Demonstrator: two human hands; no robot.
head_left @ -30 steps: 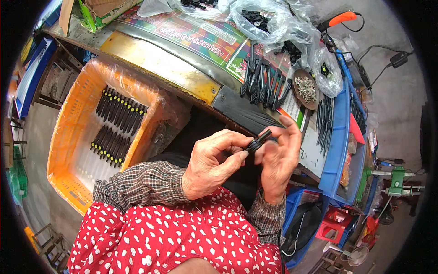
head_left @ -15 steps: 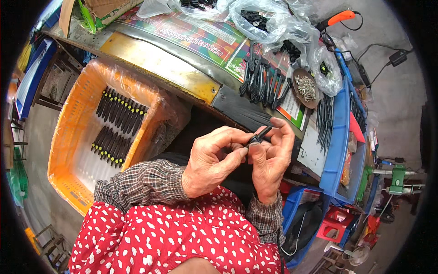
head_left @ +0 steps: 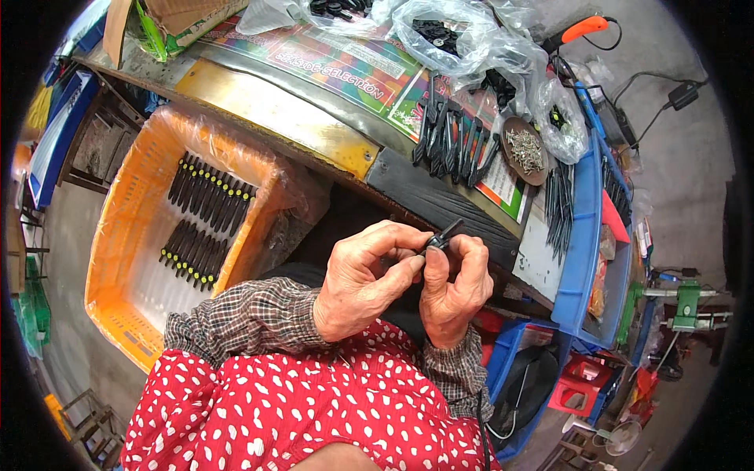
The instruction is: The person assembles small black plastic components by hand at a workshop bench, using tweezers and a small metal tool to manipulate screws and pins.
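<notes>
Both hands meet in front of my lap, off the bench's near edge. Between their fingertips is a small black plastic part (head_left: 444,235), its narrow end poking out past the fingers. My left hand (head_left: 373,275) pinches it between thumb and fingers. My right hand (head_left: 455,286) closes on it from the other side, thumb pressed toward the index finger. Much of the part is hidden by the fingers. Beyond the hands, a cluster of black parts with some orange (head_left: 455,145) lies on the bench, beside a brown dish of small metal pieces (head_left: 525,151).
At left stands an orange plastic-lined crate (head_left: 118,259) holding two rows of black pieces with yellow-green dots (head_left: 206,192). Clear bags of black parts (head_left: 440,35) lie at the back. A blue bin (head_left: 585,259) stands at right, near thin black strips (head_left: 558,208). An orange-handled tool (head_left: 585,31) lies beyond.
My right hand has shifted slightly left and down, and its fingers have curled in closer around the black part. My left hand has hardly moved.
</notes>
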